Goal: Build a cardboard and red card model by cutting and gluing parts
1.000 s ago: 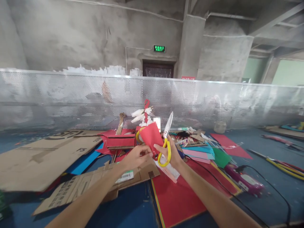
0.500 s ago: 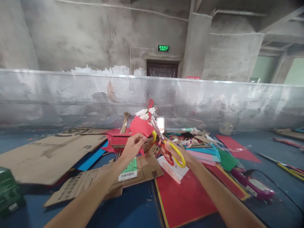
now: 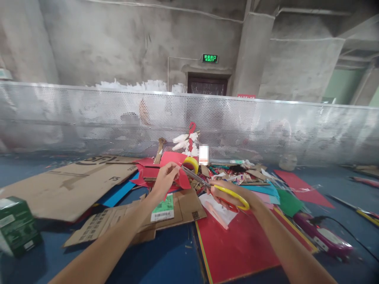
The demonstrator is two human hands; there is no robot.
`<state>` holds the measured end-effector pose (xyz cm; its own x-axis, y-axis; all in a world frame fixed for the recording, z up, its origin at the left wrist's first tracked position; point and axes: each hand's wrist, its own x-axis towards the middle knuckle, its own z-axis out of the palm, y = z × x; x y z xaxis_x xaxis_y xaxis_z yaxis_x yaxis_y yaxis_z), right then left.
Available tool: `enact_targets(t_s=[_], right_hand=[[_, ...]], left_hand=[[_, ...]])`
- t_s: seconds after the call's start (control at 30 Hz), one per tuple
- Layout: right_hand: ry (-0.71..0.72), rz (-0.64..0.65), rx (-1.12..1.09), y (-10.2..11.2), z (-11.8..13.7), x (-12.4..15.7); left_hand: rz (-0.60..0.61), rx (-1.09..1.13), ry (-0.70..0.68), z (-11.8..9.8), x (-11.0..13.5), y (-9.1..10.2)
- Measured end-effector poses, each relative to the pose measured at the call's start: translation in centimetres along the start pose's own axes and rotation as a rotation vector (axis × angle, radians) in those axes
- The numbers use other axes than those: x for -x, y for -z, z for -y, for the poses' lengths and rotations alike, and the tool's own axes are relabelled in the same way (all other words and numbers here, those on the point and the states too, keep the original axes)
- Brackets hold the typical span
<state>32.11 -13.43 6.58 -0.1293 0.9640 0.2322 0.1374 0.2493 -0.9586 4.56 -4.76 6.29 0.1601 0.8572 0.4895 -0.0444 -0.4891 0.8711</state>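
My left hand point(image 3: 164, 179) pinches a piece of red paper point(image 3: 177, 169) and holds it up above the cluttered table. My right hand point(image 3: 229, 196) grips yellow-handled scissors point(image 3: 217, 187); their blades point left and reach the red paper's edge. A roll of yellow tape point(image 3: 191, 162) sits just behind the paper. Under both hands lie cardboard pieces point(image 3: 177, 213) and a large red sheet point(image 3: 237, 244).
A flattened cardboard box point(image 3: 68, 185) lies at left, a green box point(image 3: 17, 227) at the near left edge. Coloured paper sheets point(image 3: 275, 195) and a purple glue gun point(image 3: 322, 236) with cable sit at right. A perforated metal screen point(image 3: 89, 118) runs behind the blue table.
My right hand swung the scissors down from upright so the blades now point left at the red paper. My left hand turned and lowered the paper. The view shifted a little left.
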Motion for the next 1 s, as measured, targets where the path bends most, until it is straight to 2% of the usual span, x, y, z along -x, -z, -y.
enact_targets(t_s=[0.1,0.23,0.6,0.87,1.0], right_hand=[[-0.023,0.114,0.05,-0.2,0.3,0.1],[-0.022,0.196,0.095,-0.6,0.6,0.1],[-0.01,0.298,0.19,-0.9,0.7,-0.3],[0.066,0.345,0.307,-1.1,-0.8,-1.4],[0.073,0.359,0.341,-1.2,0.1,-0.9]], left_hand=[[0.038,0.001,-0.009,0.0,0.0,-0.1],[0.099,0.004,0.002,-0.2,0.4,-0.6],[0.122,-0.005,0.0,-0.3,0.5,-0.7],[0.129,0.0,0.009,-1.0,0.9,-0.9],[0.134,0.005,0.015,-0.9,0.7,-0.9]])
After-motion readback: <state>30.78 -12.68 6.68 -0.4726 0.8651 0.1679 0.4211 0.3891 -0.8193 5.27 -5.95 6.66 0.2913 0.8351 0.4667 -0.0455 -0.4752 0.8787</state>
